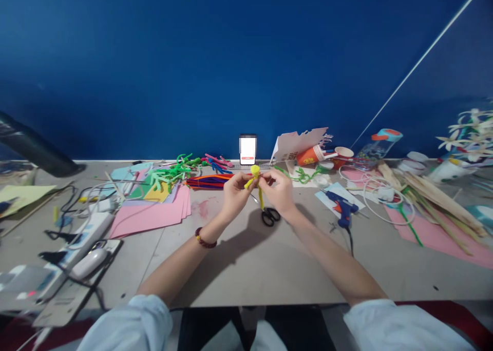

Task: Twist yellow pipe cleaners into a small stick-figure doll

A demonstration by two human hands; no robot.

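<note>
Between my two hands, above the middle of the table, is a yellow pipe-cleaner piece [254, 171] with a round coiled top and strands hanging down. My left hand [238, 192] pinches it from the left, a short yellow strand showing at the fingertips. From the right, my right hand [280, 191] has its fingers closed on the same piece. A long yellow strand runs down between the hands. Just below them, black-handled scissors [270, 217] lie on the table, their blades partly hidden. Behind the hands, a bundle of orange and purple pipe cleaners [208, 181] is partly covered by my left hand.
A lit phone [247, 150] stands against the blue wall. A blue glue gun [344, 208] lies right on light blue paper. Pink sheets [150, 217] and green pipe cleaners [169, 175] are at left, near a power strip [82, 246]. An orange paper cup [308, 156] lies tipped behind.
</note>
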